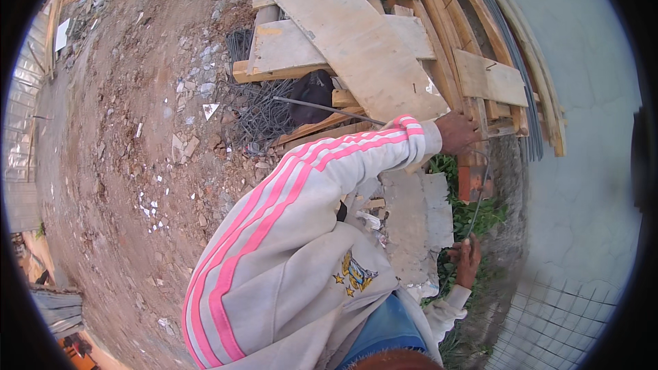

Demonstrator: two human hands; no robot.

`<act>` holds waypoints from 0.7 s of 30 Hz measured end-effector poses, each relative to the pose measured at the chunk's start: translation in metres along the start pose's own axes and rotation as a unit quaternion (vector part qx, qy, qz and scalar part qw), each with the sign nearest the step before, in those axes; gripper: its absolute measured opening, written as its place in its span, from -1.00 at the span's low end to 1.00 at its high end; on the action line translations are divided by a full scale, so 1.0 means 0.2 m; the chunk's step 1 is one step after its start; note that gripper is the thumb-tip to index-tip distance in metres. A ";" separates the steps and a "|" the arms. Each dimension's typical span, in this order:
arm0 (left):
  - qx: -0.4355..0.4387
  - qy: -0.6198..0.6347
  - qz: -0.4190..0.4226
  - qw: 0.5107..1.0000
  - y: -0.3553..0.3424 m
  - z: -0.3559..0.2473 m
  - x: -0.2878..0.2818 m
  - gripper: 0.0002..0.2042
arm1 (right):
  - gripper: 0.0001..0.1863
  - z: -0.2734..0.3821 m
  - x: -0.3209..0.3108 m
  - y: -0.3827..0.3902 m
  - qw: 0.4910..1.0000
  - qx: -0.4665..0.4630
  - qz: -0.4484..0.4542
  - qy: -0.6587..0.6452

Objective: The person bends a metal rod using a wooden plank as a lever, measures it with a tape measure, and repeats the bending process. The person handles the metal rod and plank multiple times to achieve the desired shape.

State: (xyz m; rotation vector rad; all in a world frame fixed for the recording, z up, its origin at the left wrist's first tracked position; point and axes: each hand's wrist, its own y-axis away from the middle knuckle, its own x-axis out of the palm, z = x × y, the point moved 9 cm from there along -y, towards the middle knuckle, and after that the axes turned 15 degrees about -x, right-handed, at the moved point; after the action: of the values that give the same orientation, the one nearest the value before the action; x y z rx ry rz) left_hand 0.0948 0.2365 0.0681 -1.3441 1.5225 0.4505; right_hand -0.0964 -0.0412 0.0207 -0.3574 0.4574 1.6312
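Observation:
My left arm, in a pale sleeve with pink stripes, reaches forward to the wood stack. At its end my left hand (pixel 458 132) is closed beside the stack, with a thin steel rod (pixel 487 179) coming out by its fingers. The rod bends and runs back toward me to my right hand (pixel 467 259), whose fingers close around its near end. A straight steel bar (pixel 322 107) sticks out to the left from behind my left sleeve; whether it is the same rod is hidden.
Wide boards (pixel 356 34) and long timbers (pixel 449 34) are stacked ahead. Tangled wire (pixel 264 113) and a dark bag-like thing (pixel 312 96) lie beside them. A pale wall (pixel 589 151) rises at right, with wire mesh (pixel 555 318) below. Rubble-strewn dirt (pixel 137 144) spreads left.

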 end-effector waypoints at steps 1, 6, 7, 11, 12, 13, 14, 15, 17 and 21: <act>-0.002 0.004 -0.022 1.000 0.02 0.02 -0.01 -0.61 | -0.26 0.01 0.01 -0.01 1.000 0.005 0.003 -0.005; 0.021 0.061 -0.122 0.990 0.19 0.02 -0.21 -0.67 | -0.26 -0.07 0.02 -0.04 1.000 0.023 0.002 -0.001; 0.018 0.096 -0.136 0.986 0.26 0.02 -0.29 -0.69 | -0.27 -0.08 0.01 -0.05 1.000 0.023 -0.002 0.004; -0.028 0.281 -0.119 0.952 0.72 0.05 -0.52 -0.79 | -0.31 -0.08 -0.02 -0.10 1.000 -0.011 -0.021 0.012; -0.054 0.289 -0.105 0.950 0.85 0.10 -0.51 -0.81 | -0.33 -0.06 -0.04 -0.10 0.999 -0.018 -0.030 0.016; -0.082 0.295 -0.093 0.947 0.99 0.17 -0.47 -0.83 | -0.34 -0.04 -0.05 -0.11 0.999 -0.025 -0.037 0.021; -0.139 0.289 -0.103 0.941 1.14 0.28 -0.42 -0.83 | -0.35 -0.05 -0.07 -0.11 0.998 -0.023 -0.050 0.013; -0.197 0.283 -0.113 0.932 1.29 0.41 -0.37 -0.82 | -0.36 -0.07 -0.09 -0.10 0.998 -0.021 -0.062 0.006; -0.377 0.298 -0.191 0.856 1.57 0.72 -0.34 -0.77 | -0.37 -0.07 -0.10 -0.10 0.997 -0.014 -0.075 -0.001; -0.528 0.205 -0.350 0.746 1.90 1.27 -0.42 -0.60 | -0.35 -0.01 -0.07 -0.11 0.998 -0.005 -0.063 -0.006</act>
State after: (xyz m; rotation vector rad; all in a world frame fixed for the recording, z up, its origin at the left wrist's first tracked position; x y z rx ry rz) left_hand -0.1465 0.6007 -0.0930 -2.9249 0.8715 0.5621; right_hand -0.0727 -0.0519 0.0230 -0.3759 0.4104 1.5135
